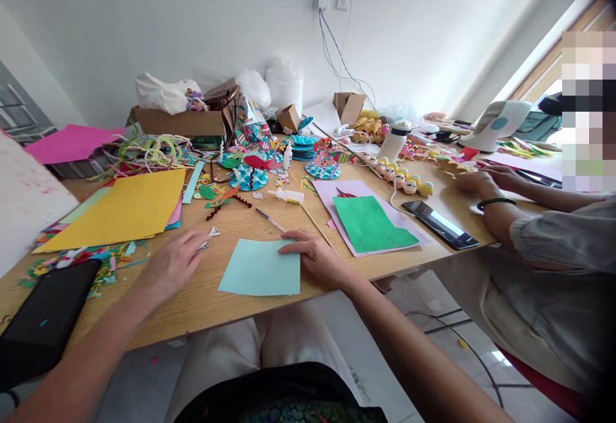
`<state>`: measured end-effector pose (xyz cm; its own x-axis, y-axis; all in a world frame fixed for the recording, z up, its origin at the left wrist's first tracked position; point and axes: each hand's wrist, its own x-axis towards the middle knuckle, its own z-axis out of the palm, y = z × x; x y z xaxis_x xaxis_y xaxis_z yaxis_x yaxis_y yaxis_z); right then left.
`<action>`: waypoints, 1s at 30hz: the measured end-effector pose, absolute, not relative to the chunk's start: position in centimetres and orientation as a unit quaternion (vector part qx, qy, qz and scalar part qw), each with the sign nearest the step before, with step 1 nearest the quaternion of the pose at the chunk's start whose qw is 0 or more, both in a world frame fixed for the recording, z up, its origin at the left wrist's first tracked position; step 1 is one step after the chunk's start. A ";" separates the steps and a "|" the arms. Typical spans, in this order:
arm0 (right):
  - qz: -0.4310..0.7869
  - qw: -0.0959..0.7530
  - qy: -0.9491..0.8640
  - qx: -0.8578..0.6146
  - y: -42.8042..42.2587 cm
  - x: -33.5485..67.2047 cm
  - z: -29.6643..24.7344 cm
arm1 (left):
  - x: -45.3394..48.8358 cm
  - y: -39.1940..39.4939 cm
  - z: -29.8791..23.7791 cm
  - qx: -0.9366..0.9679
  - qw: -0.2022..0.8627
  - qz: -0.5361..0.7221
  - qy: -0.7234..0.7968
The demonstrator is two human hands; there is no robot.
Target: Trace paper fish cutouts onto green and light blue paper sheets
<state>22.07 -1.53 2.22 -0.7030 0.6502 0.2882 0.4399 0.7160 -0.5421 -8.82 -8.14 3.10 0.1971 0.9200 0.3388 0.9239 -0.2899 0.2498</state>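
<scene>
My right hand point(315, 254) lies flat with fingers stretched on the right edge of a light blue sheet of paper point(260, 270) near the table's front edge. My left hand point(176, 262) rests on the wooden table point(240, 221) left of that sheet, fingers loosely extended, its fingertips touching a small scrap of patterned paper point(210, 235). A pencil point(270, 220) lies just beyond the blue sheet.
A green sheet point(370, 225) lies on pink paper at the right, with a phone point(440, 223) beside it. Yellow paper point(122, 208), a glue bottle point(287, 196), paper crafts and cardboard boxes fill the far side. A black tablet point(45, 317) sits front left. Another person's hands point(479, 182) work at right.
</scene>
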 end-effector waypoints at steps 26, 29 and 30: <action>0.072 -0.003 -0.855 -0.514 4.2 15.5 4.8 | -1.6 -10.9 -1.2 -0.813 0.056 -0.166 -0.556; 0.071 -0.002 -0.855 -0.514 4.4 15.7 5.0 | -2.8 -11.1 -0.6 -0.805 0.025 -0.212 -0.553; 0.069 0.005 -0.855 -0.514 4.3 16.0 5.2 | -3.6 -11.0 -0.2 -0.797 0.018 -0.228 -0.559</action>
